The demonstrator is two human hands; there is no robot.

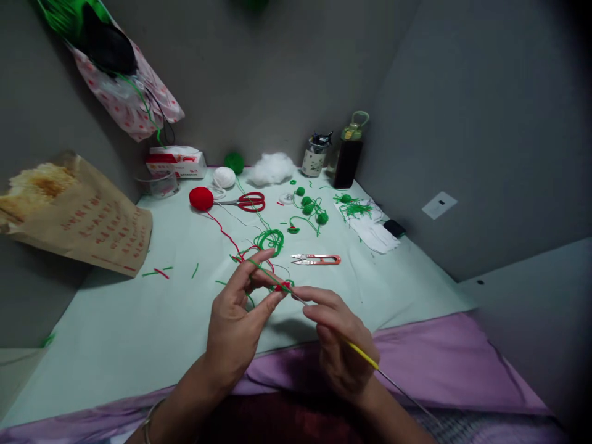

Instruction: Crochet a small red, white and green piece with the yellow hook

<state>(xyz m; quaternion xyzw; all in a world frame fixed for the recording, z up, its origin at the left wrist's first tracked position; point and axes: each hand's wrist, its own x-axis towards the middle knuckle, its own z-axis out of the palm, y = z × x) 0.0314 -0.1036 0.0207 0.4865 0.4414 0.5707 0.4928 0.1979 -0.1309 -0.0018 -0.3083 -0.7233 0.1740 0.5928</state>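
Note:
My left hand [240,314] pinches a small red and green crochet piece [284,287] between thumb and fingers. Green yarn runs from the piece over my raised left index finger. My right hand [345,336] is closed round a crochet hook [363,356] with a yellow grip, its metal tip at the crochet piece. Behind the hands lies a loose coil of green yarn [271,242], with red strands tangled beside it. Thread snips [317,259] with an orange handle rest on the table just beyond my right hand.
Red-handled scissors [250,201] lie by a red yarn ball [201,198]. White stuffing [272,168], a pen holder [315,157] and a bottle [349,157] stand along the back. Small green crocheted balls [308,208] sit mid-table. A paper food bag [102,225] is at the left.

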